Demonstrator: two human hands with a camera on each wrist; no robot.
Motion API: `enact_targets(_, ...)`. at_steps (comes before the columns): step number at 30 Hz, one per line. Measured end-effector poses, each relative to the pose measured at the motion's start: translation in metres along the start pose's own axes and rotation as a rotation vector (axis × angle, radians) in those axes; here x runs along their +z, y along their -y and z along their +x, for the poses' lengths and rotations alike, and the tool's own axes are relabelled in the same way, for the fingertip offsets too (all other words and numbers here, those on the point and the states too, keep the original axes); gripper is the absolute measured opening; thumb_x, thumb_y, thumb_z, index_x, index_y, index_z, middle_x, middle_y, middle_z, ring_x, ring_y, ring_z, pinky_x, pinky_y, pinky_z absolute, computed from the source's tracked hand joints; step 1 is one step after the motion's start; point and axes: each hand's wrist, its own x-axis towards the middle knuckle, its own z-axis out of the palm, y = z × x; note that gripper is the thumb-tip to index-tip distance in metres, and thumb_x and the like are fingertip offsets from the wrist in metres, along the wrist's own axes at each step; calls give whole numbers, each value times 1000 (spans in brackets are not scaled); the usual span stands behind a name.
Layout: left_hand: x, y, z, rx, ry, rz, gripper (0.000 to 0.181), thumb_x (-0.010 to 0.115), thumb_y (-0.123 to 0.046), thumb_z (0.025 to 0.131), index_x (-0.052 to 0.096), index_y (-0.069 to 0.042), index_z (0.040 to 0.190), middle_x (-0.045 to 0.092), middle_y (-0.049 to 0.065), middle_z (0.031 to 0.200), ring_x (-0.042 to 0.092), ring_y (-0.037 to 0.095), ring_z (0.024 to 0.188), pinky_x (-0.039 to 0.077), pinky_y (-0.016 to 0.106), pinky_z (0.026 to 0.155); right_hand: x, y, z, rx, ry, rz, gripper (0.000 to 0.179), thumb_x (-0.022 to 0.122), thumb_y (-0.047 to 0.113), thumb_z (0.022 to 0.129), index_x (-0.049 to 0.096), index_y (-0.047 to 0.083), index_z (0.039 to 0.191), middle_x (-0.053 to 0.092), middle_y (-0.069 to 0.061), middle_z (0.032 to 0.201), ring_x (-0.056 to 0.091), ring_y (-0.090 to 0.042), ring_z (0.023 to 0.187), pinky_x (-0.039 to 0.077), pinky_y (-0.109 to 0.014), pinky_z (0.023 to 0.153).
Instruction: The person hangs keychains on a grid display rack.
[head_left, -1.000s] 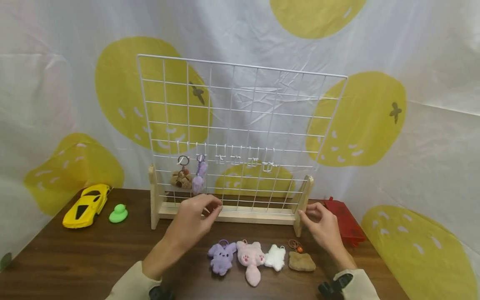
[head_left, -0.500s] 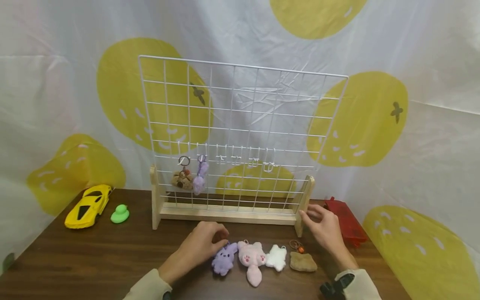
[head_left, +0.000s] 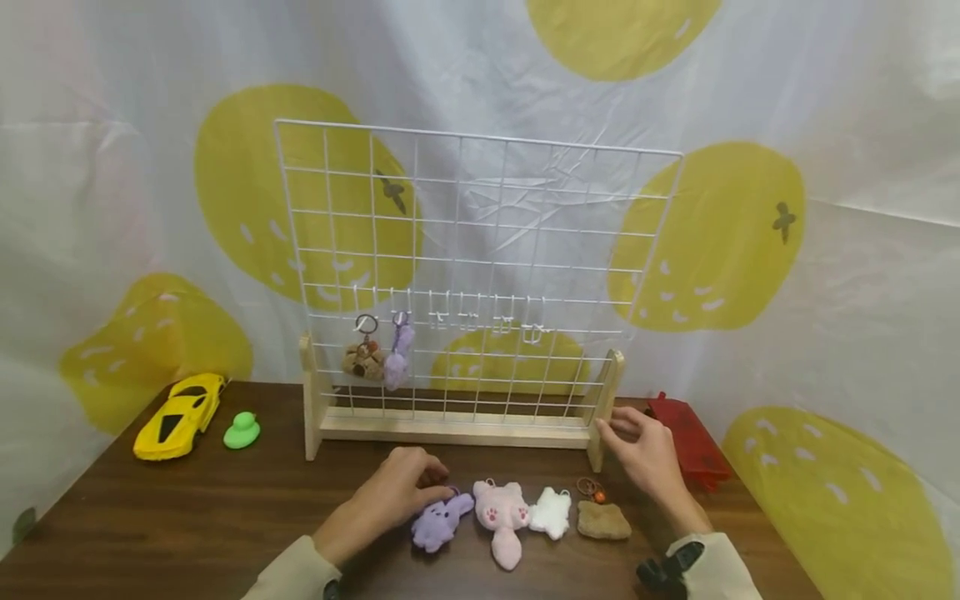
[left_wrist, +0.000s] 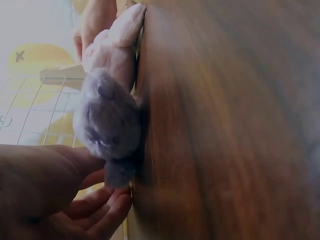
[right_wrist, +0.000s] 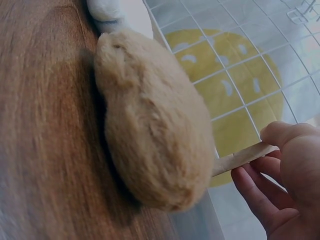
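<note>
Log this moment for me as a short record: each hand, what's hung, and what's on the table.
left grip: at the purple bunny plush; whether it pinches is unclear
right grip: pinching the wooden right upright
hung on wire grid: brown plush keychain, purple plush keychain
bare hooks: four
beside the bunny, rightward: pink plush, white plush, brown plush
far left: yellow toy car, green toy duck

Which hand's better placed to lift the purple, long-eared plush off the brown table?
Probably the left hand: its fingers are at that purple plush; the right hand grips the pale wooden rack post.
</note>
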Motion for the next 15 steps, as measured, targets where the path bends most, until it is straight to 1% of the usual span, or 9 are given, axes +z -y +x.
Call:
enact_targets(2, -2, 2, -1, 21, 20, -20, 33, 89, -23, 90, 80, 3, 108, 82, 13, 94, 76, 23, 82, 64, 31, 74, 0, -1, 0, 1, 0, 0, 29, 83, 22, 98, 79, 2, 118, 83, -19, 110, 82, -34, 104, 53, -7, 79)
enact_targets(4, -4, 4, -1, 30, 48, -33, 39, 89, -28, 90, 80, 4, 110, 82, 13, 97, 77, 24, 86, 65, 34, 78, 1, -1, 0, 1, 2, 1, 29, 83, 23, 98, 78, 2, 118, 83, -19, 110, 82, -34, 104, 54, -9, 80)
enact_targets(6, -7, 4, -2, 34, 78, -43, 44, 90, -31, 89, 79, 4, 112, 82, 14, 101, 77, 26, 91, 66, 38, 82, 0, -2, 0, 2, 4, 7, 30, 83, 23, 98, 78, 2, 118, 83, -19, 111, 82, -34, 104, 55, -10, 80)
enact_targets(8, -10, 4, -2, 24, 107, -49, 46, 91, -32, 88, 79, 4, 114, 81, 14, 104, 76, 27, 95, 66, 40, 86, 0, -2, 0, 1, 6, 7, 30, 82, 24, 98, 78, 2, 118, 83, -19, 111, 82, -34, 105, 56, -11, 81)
enact_targets(11, -13, 3, -3, 24, 137, -47, 43, 92, -29, 87, 79, 2, 114, 80, 13, 106, 76, 27, 97, 65, 40, 87, 0, -3, 1, 0, 7, 5, 30, 82, 25, 99, 78, 3, 118, 83, -19, 111, 82, -34, 105, 58, -14, 82)
enact_targets(15, -14, -1, -4, 38, 158, -35, 37, 93, -24, 85, 79, -2, 110, 79, 9, 102, 74, 24, 94, 63, 35, 85, 0, -3, 0, -3, 3, 2, 29, 82, 25, 99, 78, 3, 118, 83, -18, 110, 82, -34, 105, 59, -16, 83)
